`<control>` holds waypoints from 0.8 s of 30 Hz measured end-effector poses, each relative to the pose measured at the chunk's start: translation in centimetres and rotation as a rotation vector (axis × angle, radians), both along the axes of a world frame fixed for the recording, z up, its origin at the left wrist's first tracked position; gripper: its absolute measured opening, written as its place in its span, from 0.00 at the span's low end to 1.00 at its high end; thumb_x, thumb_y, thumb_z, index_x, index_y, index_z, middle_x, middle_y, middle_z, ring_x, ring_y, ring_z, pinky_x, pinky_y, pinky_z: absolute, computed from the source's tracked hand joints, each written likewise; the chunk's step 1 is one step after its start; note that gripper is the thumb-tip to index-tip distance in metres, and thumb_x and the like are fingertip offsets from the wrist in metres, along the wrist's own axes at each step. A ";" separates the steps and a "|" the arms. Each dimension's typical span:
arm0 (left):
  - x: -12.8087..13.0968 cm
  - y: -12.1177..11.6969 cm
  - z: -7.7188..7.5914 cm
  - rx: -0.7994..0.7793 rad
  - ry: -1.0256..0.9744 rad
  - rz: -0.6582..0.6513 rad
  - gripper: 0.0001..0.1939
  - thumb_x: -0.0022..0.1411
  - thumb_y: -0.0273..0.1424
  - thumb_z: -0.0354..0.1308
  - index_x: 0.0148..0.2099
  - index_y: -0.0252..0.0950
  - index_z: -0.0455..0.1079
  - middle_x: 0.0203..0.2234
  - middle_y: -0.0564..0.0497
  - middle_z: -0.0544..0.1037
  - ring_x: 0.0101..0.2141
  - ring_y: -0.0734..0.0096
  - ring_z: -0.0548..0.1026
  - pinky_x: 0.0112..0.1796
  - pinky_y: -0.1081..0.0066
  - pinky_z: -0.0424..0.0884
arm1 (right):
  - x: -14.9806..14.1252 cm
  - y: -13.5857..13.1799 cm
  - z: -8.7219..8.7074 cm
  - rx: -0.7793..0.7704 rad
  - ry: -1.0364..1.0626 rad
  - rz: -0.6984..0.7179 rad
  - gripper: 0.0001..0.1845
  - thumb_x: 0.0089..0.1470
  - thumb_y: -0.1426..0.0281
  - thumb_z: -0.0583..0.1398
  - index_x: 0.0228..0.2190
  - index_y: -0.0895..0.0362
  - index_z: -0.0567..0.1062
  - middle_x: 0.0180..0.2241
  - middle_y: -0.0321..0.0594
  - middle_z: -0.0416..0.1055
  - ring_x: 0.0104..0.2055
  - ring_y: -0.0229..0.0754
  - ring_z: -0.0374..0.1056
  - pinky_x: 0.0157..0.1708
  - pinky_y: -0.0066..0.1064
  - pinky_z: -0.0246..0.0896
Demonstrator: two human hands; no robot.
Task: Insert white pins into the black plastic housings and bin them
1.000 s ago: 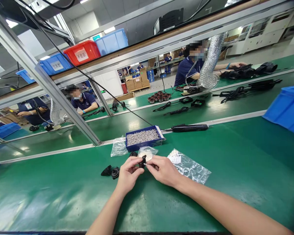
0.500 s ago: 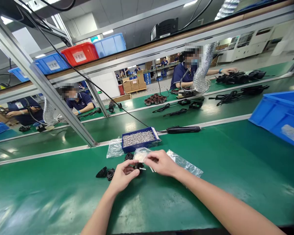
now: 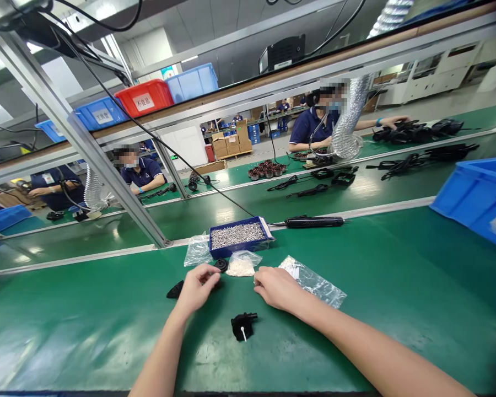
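Note:
A black housing (image 3: pixel 240 325) with a white pin (image 3: pixel 243 333) standing out of it lies on the green bench in front of both hands. My left hand (image 3: pixel 197 289) has its fingers closed around a dark part, mostly hidden behind the fingers. Just beyond its fingertips sits a round black part (image 3: pixel 221 265), and a pointed black piece (image 3: pixel 174 290) is at its left. My right hand (image 3: pixel 275 285) is closed beside a small clear bag of cream-coloured pieces (image 3: pixel 240 267); its fingers hide whatever they pinch. Under and behind that hand lies a longer clear bag (image 3: pixel 318 284) with white pieces.
A blue tray of screws (image 3: pixel 237 236) stands behind the bags, with an empty-looking plastic bag (image 3: pixel 198 251) at its left. A black electric screwdriver (image 3: pixel 314 221) rests at the bench's back strip. At right is a blue bin (image 3: pixel 475 193). Co-workers (image 3: pixel 143 171) sit beyond the frame post.
The black housing with the white pin has left my left hand and now lies nearer me on the bench. My left hand has moved left over the black parts; my right has shifted slightly right.

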State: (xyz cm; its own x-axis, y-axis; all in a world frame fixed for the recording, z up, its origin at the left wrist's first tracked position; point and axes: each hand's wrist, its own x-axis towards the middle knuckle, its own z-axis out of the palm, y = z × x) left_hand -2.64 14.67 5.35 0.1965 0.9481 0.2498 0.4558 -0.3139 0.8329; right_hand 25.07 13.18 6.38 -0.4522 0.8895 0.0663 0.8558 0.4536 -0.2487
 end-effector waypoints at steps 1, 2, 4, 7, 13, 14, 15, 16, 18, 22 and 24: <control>-0.5 0.6 0.3 0.052 0.039 0.093 0.10 0.64 0.37 0.61 0.39 0.36 0.78 0.32 0.48 0.80 0.27 0.68 0.74 0.31 0.69 0.71 | 0.0 0.0 0.0 -0.011 -0.011 -0.004 0.03 0.60 0.70 0.64 0.33 0.55 0.80 0.38 0.41 0.78 0.39 0.48 0.76 0.33 0.32 0.57; -0.8 1.2 0.6 0.084 0.064 0.158 0.09 0.64 0.36 0.61 0.39 0.36 0.78 0.31 0.48 0.80 0.27 0.69 0.73 0.31 0.69 0.70 | -0.1 0.0 0.0 -0.023 -0.022 -0.007 0.03 0.60 0.70 0.64 0.33 0.55 0.80 0.38 0.41 0.78 0.38 0.48 0.76 0.32 0.32 0.57; -0.8 1.9 1.5 0.127 0.096 0.204 0.08 0.64 0.34 0.60 0.39 0.37 0.78 0.32 0.49 0.79 0.27 0.69 0.71 0.32 0.68 0.68 | -0.2 0.0 0.1 -0.042 -0.045 -0.019 0.04 0.61 0.70 0.64 0.33 0.56 0.80 0.38 0.43 0.78 0.38 0.49 0.76 0.32 0.32 0.58; 1.6 2.3 2.9 0.248 0.242 0.098 0.09 0.68 0.33 0.56 0.42 0.39 0.79 0.38 0.48 0.78 0.33 0.66 0.73 0.39 0.66 0.70 | -0.6 -0.2 0.3 -0.056 -0.078 -0.038 0.05 0.62 0.71 0.64 0.33 0.58 0.80 0.38 0.46 0.78 0.38 0.52 0.77 0.32 0.33 0.60; 7.6 4.4 3.6 0.341 0.742 -0.240 0.20 0.65 0.20 0.49 0.49 0.39 0.79 0.44 0.43 0.75 0.44 0.59 0.75 0.43 0.66 0.71 | -0.9 -0.7 0.4 -0.037 -0.118 -0.045 0.06 0.63 0.70 0.63 0.38 0.59 0.80 0.40 0.47 0.78 0.41 0.55 0.77 0.37 0.36 0.65; 7.9 4.9 3.5 0.318 0.792 -0.261 0.21 0.63 0.18 0.49 0.48 0.38 0.80 0.43 0.43 0.76 0.42 0.59 0.76 0.41 0.66 0.71 | -0.9 -0.7 0.4 -0.033 -0.123 -0.044 0.06 0.63 0.70 0.63 0.38 0.59 0.80 0.40 0.47 0.78 0.41 0.55 0.77 0.37 0.36 0.65; 8.0 5.2 3.5 0.302 0.818 -0.282 0.21 0.61 0.16 0.50 0.47 0.38 0.80 0.43 0.43 0.77 0.40 0.59 0.77 0.40 0.66 0.71 | -0.8 -0.8 0.5 -0.029 -0.127 -0.043 0.06 0.63 0.70 0.63 0.38 0.59 0.80 0.40 0.47 0.78 0.41 0.55 0.77 0.37 0.36 0.66; 8.0 5.5 3.6 0.295 0.825 -0.309 0.21 0.59 0.16 0.50 0.47 0.37 0.79 0.43 0.43 0.78 0.40 0.59 0.77 0.40 0.66 0.71 | -0.9 -0.8 0.5 -0.025 -0.129 -0.042 0.06 0.63 0.70 0.63 0.38 0.59 0.80 0.40 0.47 0.78 0.41 0.55 0.77 0.37 0.36 0.66; 7.8 5.4 3.9 0.300 0.819 -0.363 0.20 0.59 0.16 0.51 0.45 0.37 0.79 0.46 0.44 0.79 0.43 0.58 0.78 0.42 0.66 0.72 | -0.9 -0.8 0.4 -0.018 -0.127 -0.039 0.06 0.63 0.71 0.63 0.39 0.60 0.80 0.40 0.47 0.78 0.41 0.55 0.77 0.37 0.36 0.67; 7.7 4.3 4.4 0.295 0.816 -0.451 0.16 0.62 0.18 0.52 0.40 0.39 0.79 0.50 0.47 0.79 0.47 0.59 0.78 0.45 0.68 0.71 | -1.0 -0.8 0.2 -0.006 -0.115 -0.033 0.06 0.63 0.71 0.63 0.40 0.60 0.80 0.41 0.48 0.78 0.41 0.55 0.77 0.38 0.37 0.69; 7.9 4.0 4.3 0.268 0.821 -0.454 0.15 0.62 0.19 0.53 0.40 0.40 0.79 0.45 0.47 0.82 0.44 0.60 0.79 0.42 0.69 0.70 | -1.1 -0.8 0.1 -0.004 -0.112 -0.032 0.07 0.63 0.71 0.63 0.40 0.61 0.80 0.41 0.49 0.78 0.41 0.55 0.78 0.38 0.37 0.69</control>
